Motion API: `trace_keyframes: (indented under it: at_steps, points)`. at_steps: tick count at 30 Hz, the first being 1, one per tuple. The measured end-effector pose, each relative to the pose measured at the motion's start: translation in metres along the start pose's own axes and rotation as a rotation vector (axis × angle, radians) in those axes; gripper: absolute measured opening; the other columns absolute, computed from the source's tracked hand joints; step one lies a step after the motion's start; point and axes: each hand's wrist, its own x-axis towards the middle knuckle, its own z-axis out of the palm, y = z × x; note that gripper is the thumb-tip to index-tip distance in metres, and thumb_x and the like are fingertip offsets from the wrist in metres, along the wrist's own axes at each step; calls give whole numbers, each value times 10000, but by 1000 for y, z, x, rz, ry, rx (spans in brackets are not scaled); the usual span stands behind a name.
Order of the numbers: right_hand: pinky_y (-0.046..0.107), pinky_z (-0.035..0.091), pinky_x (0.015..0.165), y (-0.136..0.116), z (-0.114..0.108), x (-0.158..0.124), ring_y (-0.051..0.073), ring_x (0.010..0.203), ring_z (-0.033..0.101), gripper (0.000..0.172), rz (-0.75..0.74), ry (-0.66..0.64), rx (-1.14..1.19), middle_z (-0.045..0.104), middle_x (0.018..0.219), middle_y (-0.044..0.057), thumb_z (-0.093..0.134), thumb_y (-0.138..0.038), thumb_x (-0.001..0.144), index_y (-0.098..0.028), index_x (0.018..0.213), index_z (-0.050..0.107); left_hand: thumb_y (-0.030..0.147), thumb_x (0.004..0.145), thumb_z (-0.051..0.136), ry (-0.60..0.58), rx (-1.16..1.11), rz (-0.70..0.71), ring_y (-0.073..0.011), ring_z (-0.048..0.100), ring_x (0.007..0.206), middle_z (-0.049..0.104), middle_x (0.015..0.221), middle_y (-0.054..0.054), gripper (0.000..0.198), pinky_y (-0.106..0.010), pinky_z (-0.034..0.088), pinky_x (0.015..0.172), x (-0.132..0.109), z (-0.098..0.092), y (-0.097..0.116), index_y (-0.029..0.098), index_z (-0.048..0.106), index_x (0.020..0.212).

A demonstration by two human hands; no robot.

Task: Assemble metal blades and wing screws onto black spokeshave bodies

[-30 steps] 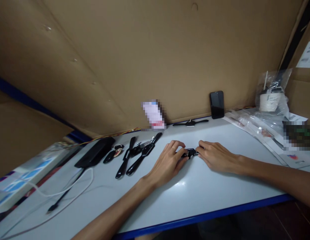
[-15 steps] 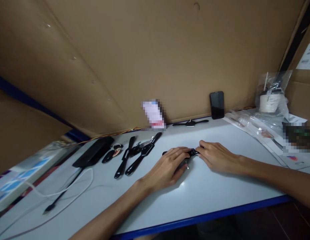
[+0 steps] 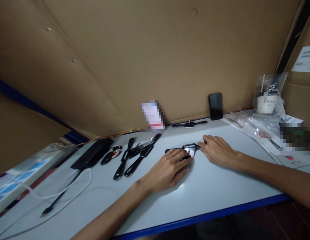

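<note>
A black spokeshave [image 3: 176, 149] lies on the table in front of me, its bright metal blade [image 3: 192, 150] showing in the middle. My right hand [image 3: 217, 150] pinches the end of its right handle. At the spokeshave's middle, my left hand [image 3: 167, 166] has its fingers curled round a small black cap piece [image 3: 184, 158], partly hidden by the fingers and close against the blade. The left handle sticks out past my left knuckles.
Two black spokeshaves [image 3: 142, 155] [image 3: 121, 165] lie to the left, near a key fob [image 3: 107, 157] and a black box with a cable [image 3: 92, 153]. Another spokeshave [image 3: 189, 124] and a phone [image 3: 216, 106] are at the back. Plastic packaging [image 3: 255, 128] and a bagged cup [image 3: 266, 103] stand right.
My left hand has drawn the small black piece slightly toward me, so the spokeshave's blade and frame now show. My right hand still holds the handle end. The view shifted slightly.
</note>
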Motion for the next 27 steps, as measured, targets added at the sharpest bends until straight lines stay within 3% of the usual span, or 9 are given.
trace_keyframes:
  at_steps: [6,12,14,17,19,23,27]
  points:
    - [379,392,851,19,7,8,272,999,553,274,12,77,65,663,1002,129,533,-281,1056,-171,1060,784,273,1048,512,-18,131,-11,-260,640,944,691,1017,-86,236,-422,506,859,0,-3,1,216,698,1182]
    - [364,418,850,12,11,12,245,950,576,269,31,76,164,673,971,124,547,-218,1045,-150,978,798,235,1026,469,-44,320,-198,-263,632,814,654,880,-94,241,-410,499,775,-12,0,-26,185,703,1000]
    - [374,445,884,11,12,16,237,974,601,267,-16,93,277,703,1021,114,527,-235,1059,-173,1090,784,213,1004,450,8,388,-301,-284,645,800,666,872,-116,257,-443,514,773,-18,1,-38,168,703,1003]
    - [449,458,1004,26,17,26,262,1168,603,349,-29,164,388,707,1259,126,470,-304,1087,-195,1356,665,200,1014,413,141,356,-418,-312,677,918,699,1011,-150,329,-473,548,809,-22,3,-46,158,667,1218]
    - [504,433,1085,42,22,34,306,1344,524,418,34,190,344,634,1423,166,461,-345,1083,-153,1425,605,257,1054,420,165,233,-379,-309,676,1080,690,1214,-162,377,-480,562,904,-19,6,-42,173,583,1384]
    - [511,293,1238,70,34,45,332,1551,305,611,115,106,296,401,1638,204,413,-442,1085,-68,1568,428,463,1066,492,71,79,-228,-373,451,1459,468,1591,-176,586,-592,451,1129,-7,22,-22,228,387,1593]
    - [482,247,1266,76,39,51,326,1577,241,659,141,-13,286,288,1685,209,366,-460,1095,-41,1604,351,463,1098,416,-63,12,-192,-370,306,1554,382,1658,-149,546,-638,362,1197,-1,33,-14,252,395,1602]
